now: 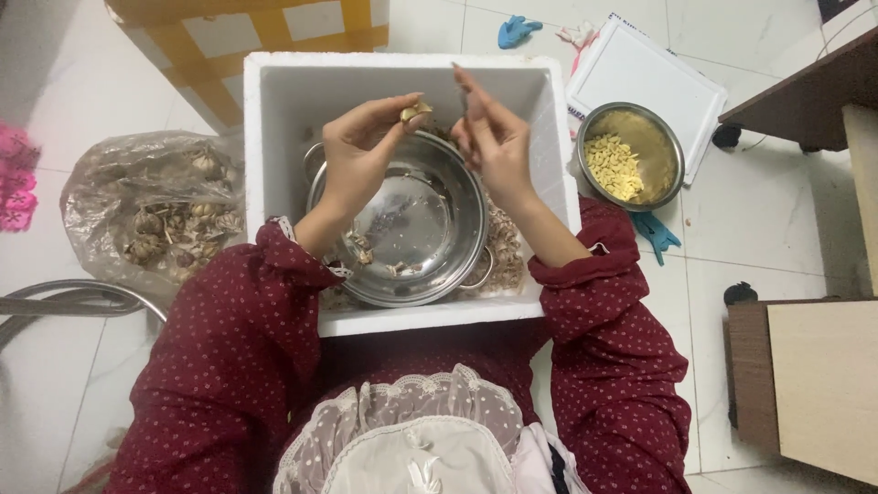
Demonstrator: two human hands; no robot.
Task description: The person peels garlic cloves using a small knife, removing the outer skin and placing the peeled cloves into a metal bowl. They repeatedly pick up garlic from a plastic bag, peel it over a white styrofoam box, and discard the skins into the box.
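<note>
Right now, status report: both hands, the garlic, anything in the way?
Left hand pinching garlic clove. Right hand beside it, contents unclear. Both above steel pot in foam box. Nothing in the way.

plastic bag of garlic bulbs (155,215) at left – white cutting board (654,78) at top right – two blue clips (517,30) on pale floor tiles, dark wooden furniture (805,87) at right.

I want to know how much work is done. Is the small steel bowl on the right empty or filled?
Partly filled: the small bowl holds a heap of pale peeled cloves, with bare steel beside them.
</note>
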